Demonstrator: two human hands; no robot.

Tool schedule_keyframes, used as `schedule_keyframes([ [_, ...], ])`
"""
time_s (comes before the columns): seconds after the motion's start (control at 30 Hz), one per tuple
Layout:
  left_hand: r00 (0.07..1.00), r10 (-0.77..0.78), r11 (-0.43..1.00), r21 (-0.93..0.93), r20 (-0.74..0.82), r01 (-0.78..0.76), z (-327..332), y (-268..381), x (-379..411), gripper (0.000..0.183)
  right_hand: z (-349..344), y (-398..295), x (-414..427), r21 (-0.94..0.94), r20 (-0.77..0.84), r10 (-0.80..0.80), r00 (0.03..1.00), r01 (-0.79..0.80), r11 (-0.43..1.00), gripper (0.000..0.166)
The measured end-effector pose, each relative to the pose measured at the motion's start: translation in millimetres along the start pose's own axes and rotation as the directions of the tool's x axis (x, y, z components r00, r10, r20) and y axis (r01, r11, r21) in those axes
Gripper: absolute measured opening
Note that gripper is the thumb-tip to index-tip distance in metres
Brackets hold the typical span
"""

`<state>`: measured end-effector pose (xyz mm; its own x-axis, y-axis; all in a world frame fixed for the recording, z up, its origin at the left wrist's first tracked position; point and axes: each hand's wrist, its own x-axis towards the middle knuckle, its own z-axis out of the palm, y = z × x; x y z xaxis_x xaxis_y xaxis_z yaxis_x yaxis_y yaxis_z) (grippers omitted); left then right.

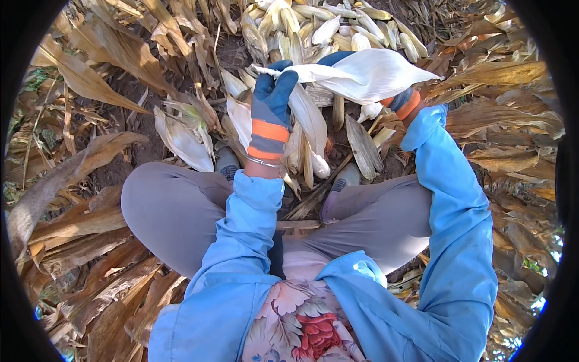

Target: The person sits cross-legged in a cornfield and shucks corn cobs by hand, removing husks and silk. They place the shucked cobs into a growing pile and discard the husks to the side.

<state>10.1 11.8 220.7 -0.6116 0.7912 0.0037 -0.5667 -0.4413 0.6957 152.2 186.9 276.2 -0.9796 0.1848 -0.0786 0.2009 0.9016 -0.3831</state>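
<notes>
Both hands wear dark blue knit gloves with orange-striped cuffs. My left hand [277, 92] pinches the narrow, twisted end of a white corn husk leaf [368, 74] between thumb and fingers. The broad part of that leaf spreads to the right, over my right hand [334, 58]. Only some fingers and the cuff of the right hand show; its grip is hidden. Below the left hand hangs another pale husk leaf [310, 120]. A whitish ear tip [320, 166] shows lower down, among dry husks between my feet.
Beyond my hands lies a heap of corn ears [325, 29]. A husk-covered ear [183, 138] rests left of my left shoe [227, 163]. My right shoe [347, 176] is beside a loose dry husk [363, 147]. Dry corn leaves [86, 83] crowd both sides.
</notes>
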Motion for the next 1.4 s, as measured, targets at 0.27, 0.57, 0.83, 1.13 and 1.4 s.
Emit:
schedule_keyframes([
  [0.27, 0.72, 0.673, 0.738, 0.215, -0.169, -0.639, -6.9, 93.9, 8.1, 0.026, 12.4, -22.4, -8.8, 0.623, 0.104, 0.347, 0.932, -0.333, 0.708, 0.033],
  [0.57, 0.592, 0.793, 0.596, 0.392, -0.146, -0.701, -4.4, 117.8, 1.3, 0.027, 94.7, -52.8, 62.9, 0.241, 0.235, 0.198, 0.952, -0.254, 0.937, 0.044],
  [0.83, 0.694, 0.69, 0.703, 0.419, -0.208, -0.574, -33.8, 103.5, 20.5, 0.023, 201.6, -23.4, 144.9, -0.046, 0.103, 0.347, 0.932, -0.344, 0.938, 0.056],
  [1.13, 0.791, 0.544, 0.802, 0.452, -0.28, -0.391, -56.1, 84.2, 36.3, 0.026, 220.5, -3.8, 187.2, -0.048, 0.22, 0.446, 0.867, -0.447, 0.893, 0.022],
  [1.4, 0.734, 0.677, 0.558, 0.691, -0.058, -0.46, -68.4, 57.5, 49.5, 0.024, 158.0, 104.1, 257.4, 0.674, -0.334, 0.767, 0.548, -0.43, 0.601, 0.038],
])
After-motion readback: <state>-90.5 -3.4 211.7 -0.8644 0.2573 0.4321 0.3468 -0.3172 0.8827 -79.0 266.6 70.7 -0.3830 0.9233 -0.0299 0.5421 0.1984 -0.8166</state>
